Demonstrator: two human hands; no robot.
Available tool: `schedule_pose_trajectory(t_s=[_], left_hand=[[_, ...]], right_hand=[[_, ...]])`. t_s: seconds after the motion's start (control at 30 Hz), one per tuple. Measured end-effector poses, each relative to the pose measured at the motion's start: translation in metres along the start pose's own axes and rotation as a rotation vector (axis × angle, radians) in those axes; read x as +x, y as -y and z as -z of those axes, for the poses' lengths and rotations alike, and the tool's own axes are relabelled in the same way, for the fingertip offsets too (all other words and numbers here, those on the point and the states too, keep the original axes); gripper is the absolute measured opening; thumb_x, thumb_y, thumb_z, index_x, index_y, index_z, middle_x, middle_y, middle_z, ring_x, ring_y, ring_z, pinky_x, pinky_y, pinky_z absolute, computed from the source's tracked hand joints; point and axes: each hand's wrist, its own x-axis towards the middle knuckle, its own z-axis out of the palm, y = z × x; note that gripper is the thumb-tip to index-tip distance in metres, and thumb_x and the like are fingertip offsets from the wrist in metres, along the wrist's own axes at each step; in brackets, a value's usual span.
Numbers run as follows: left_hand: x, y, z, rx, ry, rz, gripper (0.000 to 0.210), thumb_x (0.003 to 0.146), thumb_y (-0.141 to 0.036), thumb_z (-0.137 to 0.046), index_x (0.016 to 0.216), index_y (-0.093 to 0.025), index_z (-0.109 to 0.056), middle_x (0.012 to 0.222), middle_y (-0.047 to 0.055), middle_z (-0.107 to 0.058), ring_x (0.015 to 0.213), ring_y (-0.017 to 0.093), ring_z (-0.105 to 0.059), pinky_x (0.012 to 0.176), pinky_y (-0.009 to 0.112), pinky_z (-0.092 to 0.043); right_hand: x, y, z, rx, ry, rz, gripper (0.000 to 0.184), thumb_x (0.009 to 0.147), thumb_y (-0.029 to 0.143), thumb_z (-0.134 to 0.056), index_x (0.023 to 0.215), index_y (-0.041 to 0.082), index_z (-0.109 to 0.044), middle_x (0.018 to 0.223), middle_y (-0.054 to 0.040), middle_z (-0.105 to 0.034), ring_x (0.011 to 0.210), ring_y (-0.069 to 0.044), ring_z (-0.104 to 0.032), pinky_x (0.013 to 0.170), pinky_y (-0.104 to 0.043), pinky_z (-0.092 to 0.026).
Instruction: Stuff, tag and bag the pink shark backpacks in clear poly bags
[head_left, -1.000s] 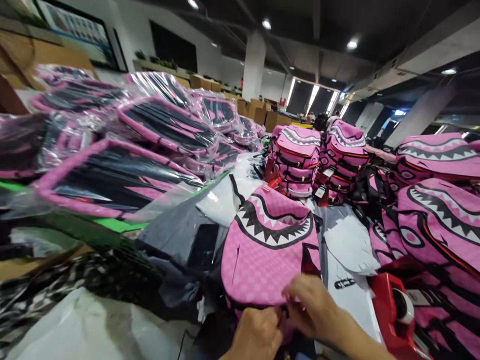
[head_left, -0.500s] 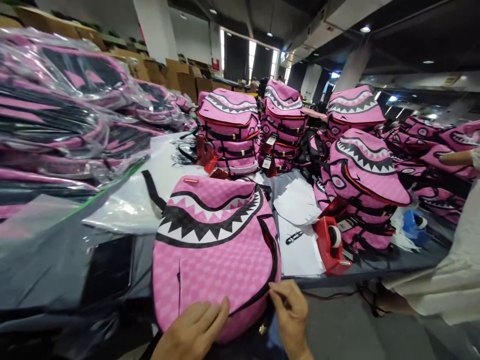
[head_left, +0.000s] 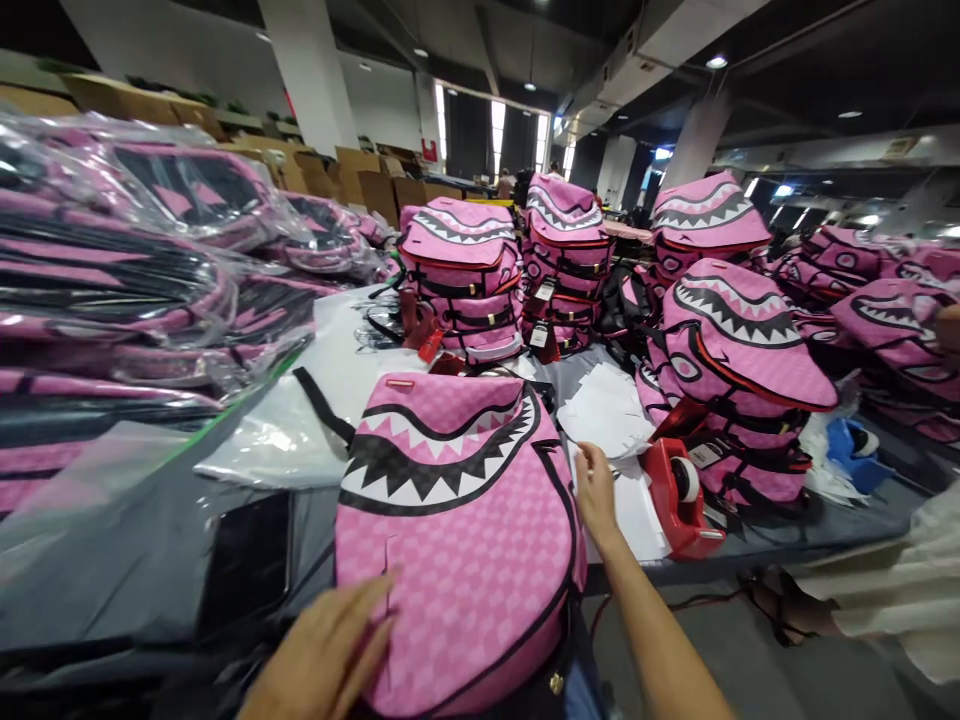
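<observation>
A pink checkered backpack [head_left: 465, 560] with a black-and-white toothed mouth print lies front up before me. My left hand [head_left: 326, 640], a little blurred, rests on its lower left side near a short vertical slit, fingers stretched out. My right hand [head_left: 598, 495] is at the bag's upper right edge, close to the end of the black zipper [head_left: 551, 450]. Its fingers are drawn together; whatever is between them is hidden. White paper sheets [head_left: 607, 410] lie just beyond that hand. A black strap [head_left: 322, 405] sticks out at the bag's upper left.
A red tape dispenser [head_left: 682, 510] stands right of the papers, with stacked pink backpacks [head_left: 750, 330] behind it. Plastic-wrapped bags [head_left: 112, 270] are piled at left. A dark phone-like slab [head_left: 247, 550] lies left of the bag. A person's pale garment [head_left: 892, 590] shows at right.
My right hand has moved up along the bag's right side from its lower corner. The zipper gap there now looks closed. My left hand has shifted left, and the view has turned slightly.
</observation>
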Motion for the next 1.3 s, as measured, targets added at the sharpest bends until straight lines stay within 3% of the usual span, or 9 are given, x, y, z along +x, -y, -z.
schedule_pose_trajectory(t_s=[0.07, 0.2, 0.3, 0.53, 0.7, 0.9, 1.1, 1.2, 1.3], left_hand=[[0.006, 0.021, 0.016, -0.041, 0.081, 0.137, 0.042, 0.104, -0.042, -0.045, 0.145, -0.032, -0.048, 0.128, 0.007, -0.064, 0.116, 0.024, -0.061, 0.100, 0.038, -0.052], [0.037, 0.037, 0.033, -0.101, 0.417, 0.175, 0.032, 0.095, -0.043, -0.060, 0.124, -0.030, -0.063, 0.115, 0.005, -0.065, 0.107, 0.025, -0.060, 0.096, 0.040, -0.051], [0.052, 0.033, 0.031, -0.039, 0.546, 0.221, 0.020, 0.089, -0.037, -0.066, 0.102, -0.022, -0.065, 0.098, 0.005, -0.065, 0.092, 0.026, -0.059, 0.083, 0.039, -0.050], [0.024, 0.029, 0.016, -0.230, 0.369, 0.350, 0.037, 0.091, -0.041, -0.060, 0.122, -0.022, -0.058, 0.102, 0.005, -0.064, 0.094, 0.023, -0.060, 0.085, 0.036, -0.051], [0.032, 0.018, 0.019, -0.194, 0.460, 0.434, 0.034, 0.088, -0.049, -0.059, 0.108, -0.022, -0.063, 0.087, 0.002, -0.063, 0.084, 0.023, -0.059, 0.079, 0.036, -0.047], [0.054, 0.013, 0.028, -0.133, 0.641, 0.461, 0.022, 0.078, -0.030, -0.063, 0.096, -0.021, -0.057, 0.085, -0.002, -0.062, 0.082, 0.020, -0.058, 0.077, 0.033, -0.042], [0.055, 0.016, 0.029, 0.031, 0.716, 0.050, 0.016, 0.096, -0.024, -0.056, 0.081, -0.020, -0.060, 0.085, 0.003, -0.067, 0.079, 0.022, -0.060, 0.074, 0.034, -0.037], [0.034, 0.004, 0.023, 0.109, 0.587, -0.155, 0.020, 0.092, -0.010, -0.056, 0.076, -0.021, -0.058, 0.074, 0.001, -0.064, 0.069, 0.020, -0.055, 0.069, 0.034, -0.034], [0.012, -0.014, 0.018, 0.124, 0.460, -0.342, 0.019, 0.085, -0.006, -0.062, 0.074, -0.022, -0.058, 0.070, 0.000, -0.063, 0.068, 0.020, -0.053, 0.073, 0.035, -0.035]], right_hand=[[-0.047, 0.011, 0.022, -0.107, -0.032, 0.238, 0.017, 0.097, 0.025, -0.053, 0.107, 0.021, -0.066, 0.086, -0.0033, -0.065, 0.077, -0.017, -0.060, 0.069, -0.029, -0.049], [-0.113, 0.031, 0.037, -0.228, 0.134, 0.706, 0.020, 0.091, 0.008, -0.059, 0.105, 0.020, -0.067, 0.081, -0.0019, -0.062, 0.070, -0.015, -0.058, 0.062, -0.026, -0.048], [-0.124, 0.037, 0.027, -0.254, 0.100, 0.637, 0.015, 0.093, 0.009, -0.057, 0.101, 0.018, -0.067, 0.079, -0.0025, -0.059, 0.068, -0.014, -0.056, 0.060, -0.026, -0.048], [-0.125, 0.032, 0.015, -0.244, 0.009, 0.587, 0.016, 0.094, 0.012, -0.055, 0.099, 0.019, -0.068, 0.079, -0.0024, -0.060, 0.069, -0.015, -0.057, 0.060, -0.028, -0.049], [-0.128, 0.031, 0.015, -0.230, 0.022, 0.584, 0.017, 0.093, 0.011, -0.055, 0.099, 0.020, -0.068, 0.080, -0.0026, -0.060, 0.069, -0.016, -0.057, 0.061, -0.029, -0.048], [-0.128, 0.027, 0.014, -0.251, 0.013, 0.581, 0.017, 0.094, 0.012, -0.054, 0.100, 0.020, -0.067, 0.081, -0.0030, -0.060, 0.070, -0.016, -0.057, 0.062, -0.029, -0.049], [-0.131, 0.048, 0.022, -0.313, 0.092, 0.686, 0.017, 0.092, 0.015, -0.059, 0.105, 0.020, -0.068, 0.083, -0.0046, -0.064, 0.075, -0.018, -0.060, 0.070, -0.033, -0.049], [-0.135, 0.063, 0.017, -0.339, 0.285, 0.846, 0.018, 0.094, 0.025, -0.063, 0.111, 0.025, -0.068, 0.091, -0.0036, -0.072, 0.086, -0.020, -0.063, 0.082, -0.038, -0.046], [-0.135, 0.069, 0.003, -0.369, 0.375, 0.818, 0.018, 0.096, 0.017, -0.059, 0.107, 0.027, -0.068, 0.090, 0.0002, -0.074, 0.084, -0.018, -0.063, 0.075, -0.036, -0.042]])
